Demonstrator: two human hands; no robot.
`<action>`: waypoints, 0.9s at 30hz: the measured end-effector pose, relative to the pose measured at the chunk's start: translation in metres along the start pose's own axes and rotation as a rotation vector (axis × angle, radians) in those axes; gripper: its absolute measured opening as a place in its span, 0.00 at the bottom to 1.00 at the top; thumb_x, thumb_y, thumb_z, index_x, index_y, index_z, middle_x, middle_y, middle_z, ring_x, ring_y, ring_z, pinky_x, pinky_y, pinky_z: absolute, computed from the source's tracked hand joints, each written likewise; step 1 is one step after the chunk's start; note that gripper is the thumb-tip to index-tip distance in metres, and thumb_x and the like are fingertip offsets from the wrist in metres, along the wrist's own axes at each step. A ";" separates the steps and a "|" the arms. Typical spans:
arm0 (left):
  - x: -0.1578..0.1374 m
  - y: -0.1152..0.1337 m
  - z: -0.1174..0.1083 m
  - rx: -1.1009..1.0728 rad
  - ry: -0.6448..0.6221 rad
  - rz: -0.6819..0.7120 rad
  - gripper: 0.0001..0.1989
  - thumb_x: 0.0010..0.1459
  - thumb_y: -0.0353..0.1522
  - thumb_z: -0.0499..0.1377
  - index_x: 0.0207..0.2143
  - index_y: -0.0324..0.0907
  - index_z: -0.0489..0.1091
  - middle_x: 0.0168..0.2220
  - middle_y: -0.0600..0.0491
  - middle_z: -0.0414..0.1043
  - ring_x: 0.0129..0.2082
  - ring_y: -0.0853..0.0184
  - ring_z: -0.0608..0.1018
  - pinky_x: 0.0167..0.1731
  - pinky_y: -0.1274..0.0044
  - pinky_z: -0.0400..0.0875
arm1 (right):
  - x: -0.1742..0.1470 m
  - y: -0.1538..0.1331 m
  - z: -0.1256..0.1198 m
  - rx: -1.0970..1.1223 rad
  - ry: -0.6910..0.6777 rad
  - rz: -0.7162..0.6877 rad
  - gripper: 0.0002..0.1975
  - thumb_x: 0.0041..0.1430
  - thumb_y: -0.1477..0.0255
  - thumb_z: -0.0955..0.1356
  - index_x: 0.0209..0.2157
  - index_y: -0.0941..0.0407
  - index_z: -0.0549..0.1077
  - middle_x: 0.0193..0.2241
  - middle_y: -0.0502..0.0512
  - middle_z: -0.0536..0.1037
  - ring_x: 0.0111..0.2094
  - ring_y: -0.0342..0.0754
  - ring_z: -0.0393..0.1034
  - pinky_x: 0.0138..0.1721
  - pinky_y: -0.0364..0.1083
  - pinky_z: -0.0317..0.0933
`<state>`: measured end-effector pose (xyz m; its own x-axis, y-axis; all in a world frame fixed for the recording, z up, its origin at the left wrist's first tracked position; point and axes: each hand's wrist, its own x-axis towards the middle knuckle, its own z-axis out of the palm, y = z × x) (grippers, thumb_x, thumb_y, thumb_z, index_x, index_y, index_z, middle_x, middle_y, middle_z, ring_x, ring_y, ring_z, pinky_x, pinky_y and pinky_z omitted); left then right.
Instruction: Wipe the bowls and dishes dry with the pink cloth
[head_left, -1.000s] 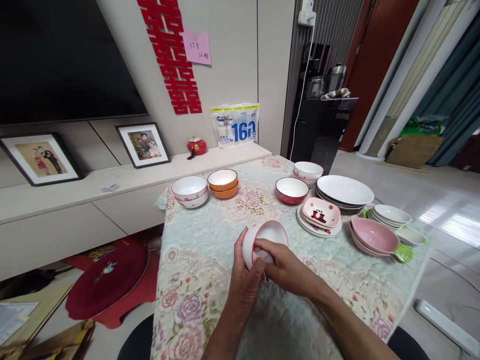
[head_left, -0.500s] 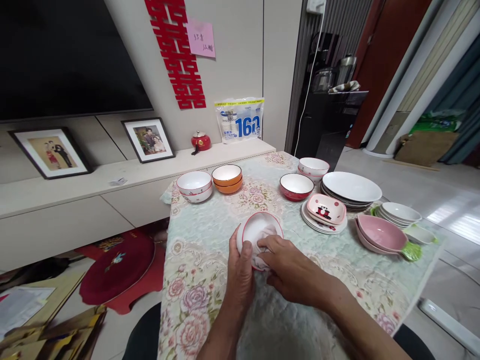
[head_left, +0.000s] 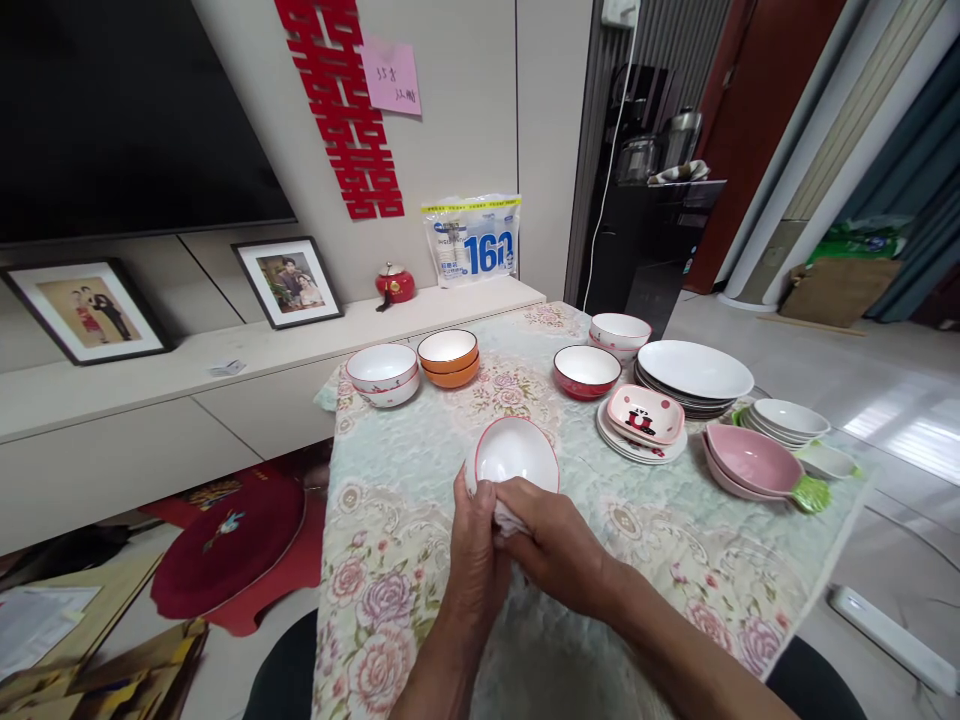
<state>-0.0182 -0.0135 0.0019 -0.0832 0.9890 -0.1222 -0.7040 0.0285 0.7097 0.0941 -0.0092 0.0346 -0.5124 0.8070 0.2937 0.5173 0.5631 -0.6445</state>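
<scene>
A white bowl with a red rim (head_left: 521,450) is tilted above the near part of the table, its inside facing me. My left hand (head_left: 475,530) grips its left side, thumb over the rim. My right hand (head_left: 551,545) is closed on a whitish cloth (head_left: 510,518), pressed at the bowl's near rim beside the left thumb. Most of the cloth is hidden by the fingers. Beyond the hands stand two stacked white bowls (head_left: 382,370), two stacked orange bowls (head_left: 448,355) and a red bowl (head_left: 587,370).
On the right of the flowered tablecloth (head_left: 390,600) are a stack of large plates (head_left: 694,370), a square cat-pattern dish (head_left: 645,413), pink leaf-shaped dishes (head_left: 754,460) and small white bowls (head_left: 791,418). A low cabinet (head_left: 300,345) borders the far side. A red stool (head_left: 232,540) stands left.
My right hand has drawn the cloth from inside the bowl down to its near rim, next to the left thumb. The view has shifted slightly.
</scene>
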 end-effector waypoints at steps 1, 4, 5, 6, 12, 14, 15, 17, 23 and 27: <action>0.000 0.000 0.000 0.001 0.003 0.009 0.29 0.59 0.43 0.63 0.59 0.45 0.61 0.40 0.51 0.76 0.43 0.61 0.80 0.48 0.70 0.71 | 0.000 0.001 -0.002 -0.022 -0.055 -0.030 0.11 0.58 0.81 0.64 0.42 0.56 0.69 0.40 0.54 0.75 0.39 0.47 0.67 0.39 0.44 0.60; 0.001 0.002 0.002 0.014 0.009 0.042 0.27 0.60 0.42 0.63 0.58 0.44 0.63 0.40 0.50 0.76 0.43 0.60 0.80 0.48 0.69 0.72 | -0.001 0.007 -0.011 -0.193 -0.202 -0.077 0.12 0.59 0.83 0.64 0.42 0.56 0.71 0.41 0.55 0.76 0.42 0.49 0.68 0.44 0.46 0.60; 0.001 0.003 0.002 0.023 0.008 0.049 0.26 0.60 0.41 0.63 0.58 0.44 0.63 0.41 0.50 0.76 0.44 0.60 0.80 0.48 0.69 0.72 | -0.001 0.010 -0.013 -0.273 -0.217 -0.075 0.12 0.59 0.84 0.63 0.40 0.56 0.72 0.40 0.55 0.77 0.42 0.49 0.69 0.45 0.47 0.60; 0.002 0.003 0.003 0.033 0.006 0.052 0.27 0.60 0.41 0.63 0.58 0.44 0.63 0.42 0.50 0.76 0.45 0.60 0.80 0.48 0.69 0.72 | -0.002 0.013 -0.015 -0.351 -0.215 -0.067 0.13 0.59 0.85 0.62 0.38 0.56 0.73 0.39 0.55 0.77 0.43 0.50 0.69 0.48 0.49 0.59; 0.003 0.004 0.003 0.046 0.014 0.047 0.33 0.57 0.40 0.65 0.62 0.46 0.59 0.45 0.49 0.76 0.48 0.58 0.78 0.49 0.68 0.72 | -0.003 0.021 -0.009 -0.416 -0.153 -0.037 0.12 0.58 0.85 0.63 0.36 0.56 0.73 0.36 0.55 0.77 0.39 0.50 0.69 0.42 0.46 0.59; 0.001 0.004 0.003 0.036 0.001 0.028 0.35 0.57 0.40 0.66 0.63 0.46 0.57 0.46 0.48 0.76 0.47 0.58 0.79 0.49 0.67 0.72 | -0.004 0.017 -0.003 -0.291 -0.108 -0.028 0.10 0.57 0.84 0.64 0.37 0.56 0.72 0.34 0.53 0.77 0.36 0.48 0.69 0.36 0.44 0.57; 0.000 0.003 0.003 0.027 -0.012 0.024 0.36 0.57 0.40 0.66 0.64 0.47 0.55 0.47 0.47 0.76 0.48 0.58 0.79 0.50 0.67 0.72 | -0.004 0.014 0.000 -0.225 -0.062 -0.015 0.09 0.58 0.82 0.65 0.36 0.55 0.72 0.32 0.52 0.76 0.34 0.47 0.68 0.35 0.43 0.56; -0.002 0.003 0.003 0.012 -0.032 0.024 0.39 0.56 0.40 0.66 0.66 0.48 0.52 0.51 0.45 0.74 0.49 0.58 0.79 0.51 0.67 0.71 | -0.004 0.008 0.004 -0.099 0.045 0.023 0.06 0.59 0.81 0.64 0.34 0.55 0.70 0.31 0.51 0.76 0.31 0.45 0.67 0.33 0.42 0.55; -0.003 0.004 0.002 0.063 0.015 0.048 0.31 0.61 0.42 0.62 0.64 0.49 0.57 0.49 0.49 0.76 0.46 0.62 0.79 0.49 0.70 0.71 | -0.002 0.004 0.000 -0.033 -0.064 -0.038 0.11 0.56 0.81 0.66 0.41 0.56 0.69 0.39 0.54 0.76 0.39 0.48 0.68 0.39 0.44 0.59; -0.001 0.005 0.002 0.059 0.039 0.050 0.27 0.59 0.41 0.63 0.59 0.47 0.63 0.42 0.52 0.76 0.40 0.65 0.79 0.47 0.73 0.72 | -0.002 0.018 -0.010 -0.281 -0.183 -0.101 0.12 0.60 0.83 0.63 0.40 0.56 0.72 0.39 0.56 0.77 0.42 0.49 0.69 0.45 0.47 0.59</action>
<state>-0.0202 -0.0138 0.0066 -0.1458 0.9830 -0.1119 -0.6558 -0.0113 0.7549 0.1108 0.0010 0.0294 -0.6717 0.7137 0.1986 0.6132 0.6861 -0.3914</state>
